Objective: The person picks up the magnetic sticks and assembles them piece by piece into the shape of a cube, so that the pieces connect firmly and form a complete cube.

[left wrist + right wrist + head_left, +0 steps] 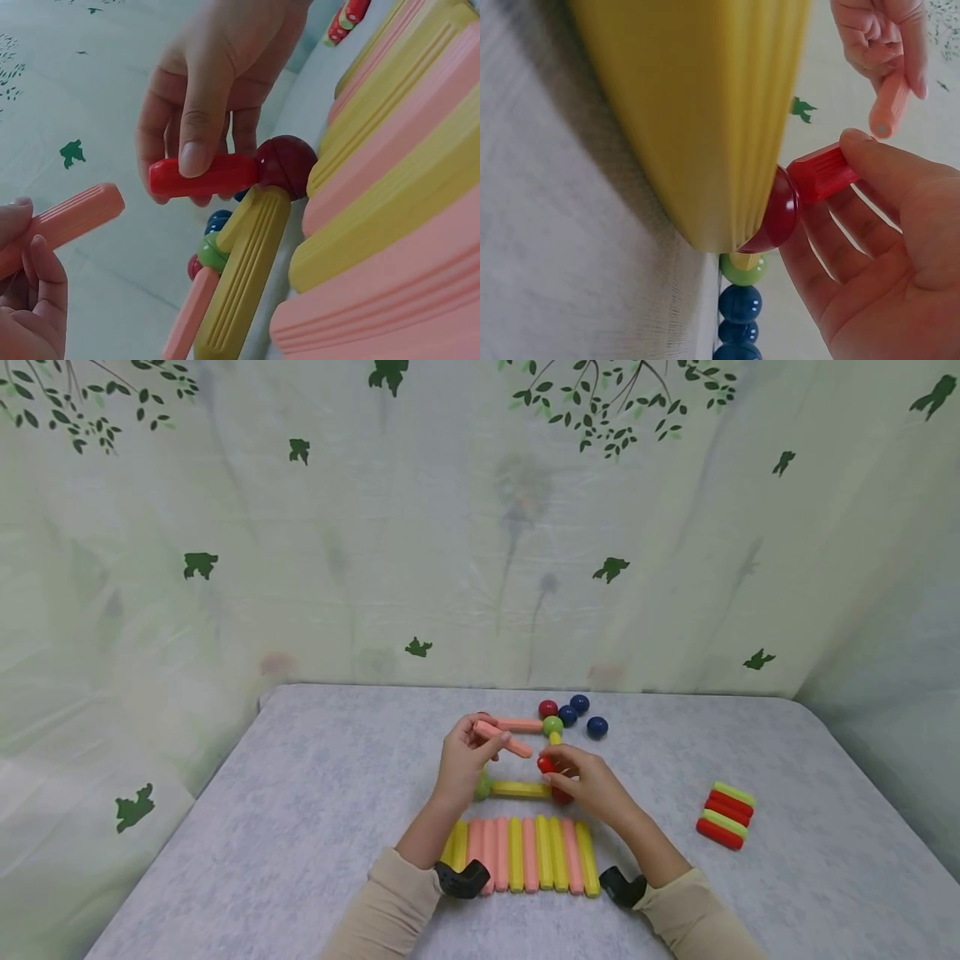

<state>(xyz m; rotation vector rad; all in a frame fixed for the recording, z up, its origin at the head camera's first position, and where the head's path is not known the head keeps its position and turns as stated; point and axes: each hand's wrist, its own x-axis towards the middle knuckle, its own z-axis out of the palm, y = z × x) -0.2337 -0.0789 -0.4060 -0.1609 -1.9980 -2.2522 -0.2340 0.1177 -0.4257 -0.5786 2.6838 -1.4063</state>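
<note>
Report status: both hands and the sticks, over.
Left hand holds pink stick raised. Right hand pinches red stick against dark red ball. Nothing between them.

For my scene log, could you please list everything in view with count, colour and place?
Red stick: one, red, pinched in the right hand, end against a dark red ball.
Pink stick: one, pink, held in the left hand.
Frame on table: yellow stick, green balls, another pink stick.
Stick row: pink and yellow, side by side, near edge.
Loose balls: three blue, one red, far side.
Small pile: red and green sticks, right.
Table: grey cloth.
Right hand; left hand.
</note>
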